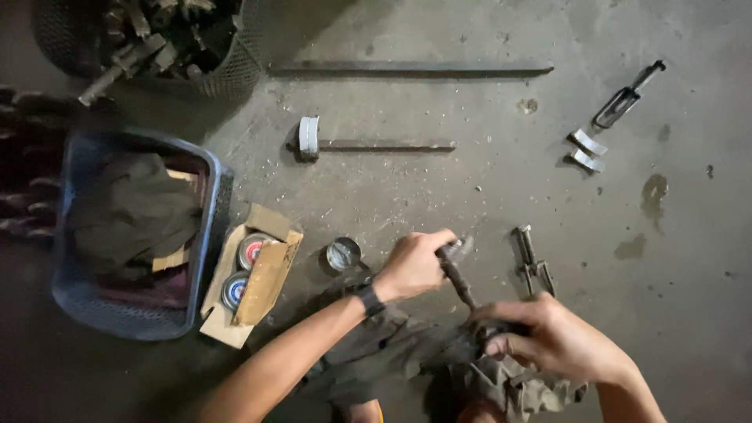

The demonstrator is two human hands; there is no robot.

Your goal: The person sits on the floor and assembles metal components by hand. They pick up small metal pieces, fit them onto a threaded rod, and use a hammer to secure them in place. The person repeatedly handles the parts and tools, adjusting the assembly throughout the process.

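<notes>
**Greasy metal rod gripped at both ends over a rag on the concrete floor**

A dark metal rod [457, 280] was held just below the centre of the view, slanting from about 11 o'clock down to 5 o'clock. The left hand [413, 265] was closed around its upper end, and the right hand [548, 338] was closed around its lower end, where a grimy rag [407, 348] was bunched beneath and partly around it.

A slip was judged possible: the rod looked oily, and a twist made against a loose hold could have let it turn out of the fingers and drop onto the concrete floor [486, 196]. The rag's folds could also have been caught between palm and metal, so that the grip was weakened.

A small open tin [343, 254] stood just beside the left wrist at 9 o'clock and could have been knocked by the forearm. A pair of pliers [533, 262] lay near the rod at 3 o'clock. Further out, a hammer [368, 143] lay at 12 o'clock with a long flat bar [411, 70] beyond it, and a torn cardboard box [252, 274] holding round tins lay at 9 o'clock beside a blue basket [205, 258]. Small metal parts [586, 150] lay at 2 o'clock, well apart from the hands
</notes>
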